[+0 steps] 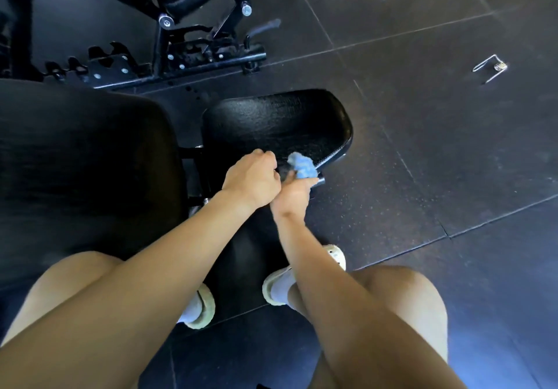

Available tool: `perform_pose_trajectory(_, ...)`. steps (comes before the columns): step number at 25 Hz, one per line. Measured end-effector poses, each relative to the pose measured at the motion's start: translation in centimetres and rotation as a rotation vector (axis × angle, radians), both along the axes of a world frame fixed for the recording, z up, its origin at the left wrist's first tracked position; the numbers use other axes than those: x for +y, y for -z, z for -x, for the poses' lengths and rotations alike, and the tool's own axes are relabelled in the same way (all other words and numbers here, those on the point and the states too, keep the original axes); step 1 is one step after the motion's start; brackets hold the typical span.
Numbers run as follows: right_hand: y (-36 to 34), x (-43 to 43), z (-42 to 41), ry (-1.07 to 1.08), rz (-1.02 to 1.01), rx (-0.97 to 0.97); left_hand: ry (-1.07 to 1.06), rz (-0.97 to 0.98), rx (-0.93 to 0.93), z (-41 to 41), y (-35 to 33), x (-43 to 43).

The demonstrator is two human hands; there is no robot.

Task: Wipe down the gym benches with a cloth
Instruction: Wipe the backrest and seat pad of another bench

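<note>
A black padded bench seat (280, 119) lies in the middle of the view, with a larger black back pad (78, 159) to its left. My right hand (291, 195) grips a bunched light-blue cloth (302, 166) against the near edge of the seat. My left hand (252, 178) sits just left of it, fingers curled over the same near edge of the seat. What the left fingers grip is hidden under the hand.
A second bench's black steel frame (181, 56) with bolts and an adjustment ladder stands at the top left. A metal spring collar (490, 68) lies on the dark rubber floor tiles (437, 147) at the right. My feet in pale clogs (279, 289) stand below the seat.
</note>
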State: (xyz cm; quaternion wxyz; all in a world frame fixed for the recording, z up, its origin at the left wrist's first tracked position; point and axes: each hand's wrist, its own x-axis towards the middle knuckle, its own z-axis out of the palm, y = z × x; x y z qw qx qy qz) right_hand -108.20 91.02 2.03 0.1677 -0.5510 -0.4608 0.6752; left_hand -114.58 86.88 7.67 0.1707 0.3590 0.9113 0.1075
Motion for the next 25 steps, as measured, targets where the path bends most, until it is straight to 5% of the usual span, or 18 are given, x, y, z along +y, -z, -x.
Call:
perform_pose_trajectory(11, -1.3, 16.7, 3.7, -0.112, -0.305, -0.463, 0.110, -0.076, 0.112, 0.7, 1.4, 5.1)
perform_pose_trajectory(15, -2.3, 20.3, 4.6, -0.287, -0.338, -0.444, 0.163, -0.054, 0.154, 1.7, 1.5, 5.2)
perform_pose_trajectory(25, -1.4, 13.3, 1.9, -0.096, -0.290, -0.321, 0.164, -0.028, -0.002, 1.0, 0.5, 4.0)
